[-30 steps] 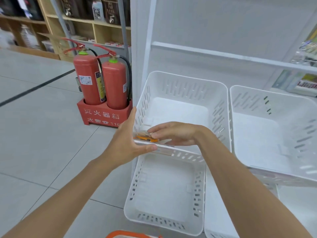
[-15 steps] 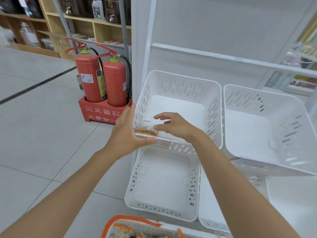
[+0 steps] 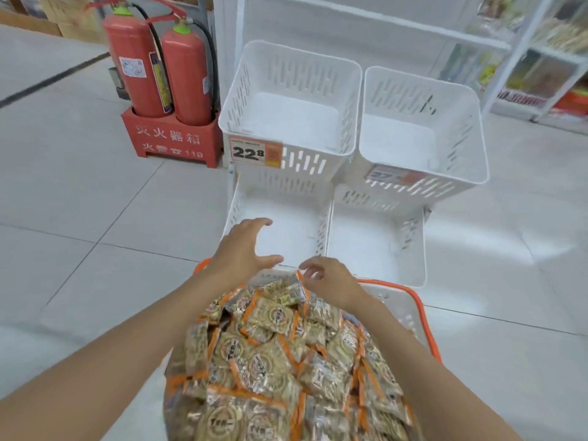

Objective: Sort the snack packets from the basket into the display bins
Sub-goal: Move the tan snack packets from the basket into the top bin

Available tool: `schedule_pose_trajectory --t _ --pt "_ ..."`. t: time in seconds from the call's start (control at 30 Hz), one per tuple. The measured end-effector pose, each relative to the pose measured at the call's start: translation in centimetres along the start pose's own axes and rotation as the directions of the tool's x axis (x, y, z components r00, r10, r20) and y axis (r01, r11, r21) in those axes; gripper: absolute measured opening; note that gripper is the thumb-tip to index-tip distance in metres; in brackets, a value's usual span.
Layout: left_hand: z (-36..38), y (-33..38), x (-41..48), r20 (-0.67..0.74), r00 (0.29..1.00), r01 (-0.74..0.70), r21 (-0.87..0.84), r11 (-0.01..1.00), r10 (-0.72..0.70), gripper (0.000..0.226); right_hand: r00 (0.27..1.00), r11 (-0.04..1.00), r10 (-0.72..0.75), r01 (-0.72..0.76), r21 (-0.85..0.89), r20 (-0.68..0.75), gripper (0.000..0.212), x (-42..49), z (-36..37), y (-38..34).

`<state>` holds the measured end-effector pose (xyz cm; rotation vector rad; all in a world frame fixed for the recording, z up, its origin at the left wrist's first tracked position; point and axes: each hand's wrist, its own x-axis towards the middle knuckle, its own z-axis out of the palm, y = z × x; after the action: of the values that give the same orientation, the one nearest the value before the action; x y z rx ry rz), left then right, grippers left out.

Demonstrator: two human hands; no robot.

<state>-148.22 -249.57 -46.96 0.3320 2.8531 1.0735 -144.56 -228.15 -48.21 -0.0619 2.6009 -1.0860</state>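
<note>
Though the sorting looks barely begun, the left hand (image 3: 243, 249) hovers over the basket's far rim, its fingers (image 3: 254, 222) spread and holding nothing. Below it the snack packets (image 3: 270, 354) lie heaped in the orange-rimmed basket (image 3: 423, 319) — light, crinkly film pillows, likely slippery and crushable, best pinched by a sealed orange edge. The top packet (image 3: 286, 292) lies tilted, its long axis seemingly running left to right, orange end toward the right hand (image 3: 334, 283). That hand's fingers curl at this corner — whether they pinch it, I cannot tell. Beyond stand 4 white display bins (image 3: 286, 237) in 2 tiers.
</note>
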Motion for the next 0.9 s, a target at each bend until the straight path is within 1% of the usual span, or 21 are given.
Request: schedule_pose_trajectory --t 0.07,0.13,0.17,0.23,0.27,0.33,0.4,0.43,0.47,0.5,0.57,0.6,0.63,0.67,0.7,0.77,0.8,0.83,0.87,0.9 --pt "1.5 -1.4 -2.0 0.095 0.995 0.045 0.005 0.999 -0.045 0.075 0.991 0.997 0.079 -0.077 -0.022 0.109 0.026 -0.8 3.5 2.1" --pt "2.2 -2.5 -3.6 0.154 0.984 0.083 0.015 0.996 -0.085 0.072 0.977 0.987 0.126 -0.105 -0.121 0.172 0.031 -0.9 6.7 3.0" --pt "2.3 -2.9 -4.3 0.18 0.979 0.099 0.005 0.995 -0.098 0.07 0.976 0.975 0.125 -0.087 -0.203 0.18 0.033 -0.8 7.9 3.0" --pt "2.3 -3.5 -5.2 0.213 0.972 0.11 -0.02 0.994 -0.103 0.065 0.985 0.923 0.116 -0.061 -0.38 0.125 0.024 -0.9 8.9 2.2" --pt "2.3 -3.6 -5.4 0.214 0.973 0.1 -0.034 0.994 -0.091 0.06 0.99 0.914 0.109 -0.063 -0.4 0.092 0.017 -0.9 8.8 1.4" --pt "2.1 -3.3 -5.7 0.215 0.976 0.053 -0.078 0.996 -0.035 0.056 0.997 0.948 0.058 -0.039 -0.317 0.049 0.01 -0.9 8.1 -0.1" --pt "2.2 -2.6 -5.7 0.264 0.964 0.01 -0.143 0.99 0.028 0.069 1.0 0.985 -0.027 0.029 -0.168 0.013 0.017 -1.0 6.8 -1.7" --pt "2.3 -2.2 -5.5 0.31 0.95 0.026 -0.207 0.978 0.04 0.07 0.997 0.991 -0.081 0.081 -0.102 0.006 0.021 -1.3 6.1 -2.8" --pt "2.6 -2.0 -5.4 0.345 0.938 0.053 -0.267 0.962 0.045 0.061 0.992 0.99 -0.13 0.13 -0.052 -0.004 0.023 -1.6 5.5 -4.0" --pt "2.9 -2.0 -5.3 0.36 0.932 0.066 -0.293 0.954 0.047 0.044 0.984 0.984 -0.175 0.175 -0.018 -0.023 0.024 -1.9 4.9 -5.0" --pt "2.8 -2.6 -5.2 0.31 0.951 0.085 -0.261 0.961 0.0 0.024 0.974 0.976 -0.212 0.215 0.026 -0.073 0.023 -2.4 4.3 -5.9" --pt "2.6 -3.1 -5.3 0.265 0.963 0.121 -0.252 0.96 -0.052 0.013 0.977 0.98 -0.197 0.2 0.022 -0.081 0.03 -2.6 4.4 -5.6" --pt "2.3 -3.8 -5.3 0.215 0.97 0.17 -0.263 0.95 -0.114 0.007 0.984 0.986 -0.166 0.167 0.002 -0.056 0.04 -2.8 4.4 -5.0" --pt "2.2 -4.5 -5.3 0.179 0.967 0.231 -0.308 0.923 -0.182 0.01 0.992 0.991 -0.128 0.129 -0.042 0.015 0.048 -2.9 4.8 -4.0" --pt "2.0 -5.1 -5.3 0.169 0.952 0.302 -0.379 0.875 -0.255 0.019 0.989 0.991 -0.086 0.097 -0.09 0.124 0.054 -3.1 5.4 -2.9" --pt "2.0 -5.8 -5.3 0.221 0.902 0.432 -0.486 0.76 -0.371 0.052 0.941 0.979 -0.002 0.071 -0.19 0.339 0.066 -3.8 7.3 -1.1" --pt "2.1 -6.1 -5.3 0.262 0.887 0.463 -0.509 0.726 -0.381 0.063 0.917 0.961 0.011 0.1 -0.257 0.399 0.067 -4.0 8.3 -0.3" --pt "2.2 -6.4 -5.2 0.288 0.883 0.47 -0.518 0.715 -0.371 0.066 0.91 0.938 -0.003 0.147 -0.315 0.415 0.062 -4.2 9.0 0.3" --pt "2.2 -6.6 -5.2 0.308 0.88 0.473 -0.52 0.711 -0.361 0.066 0.92 0.927 -0.022 0.165 -0.337 0.392 0.05 -4.3 9.3 0.8" --pt "2.2 -6.7 -5.3 0.324 0.873 0.486 -0.522 0.7 -0.365 0.066 0.932 0.939 -0.038 0.156 -0.305 0.361 0.034 -4.4 9.1 1.0"
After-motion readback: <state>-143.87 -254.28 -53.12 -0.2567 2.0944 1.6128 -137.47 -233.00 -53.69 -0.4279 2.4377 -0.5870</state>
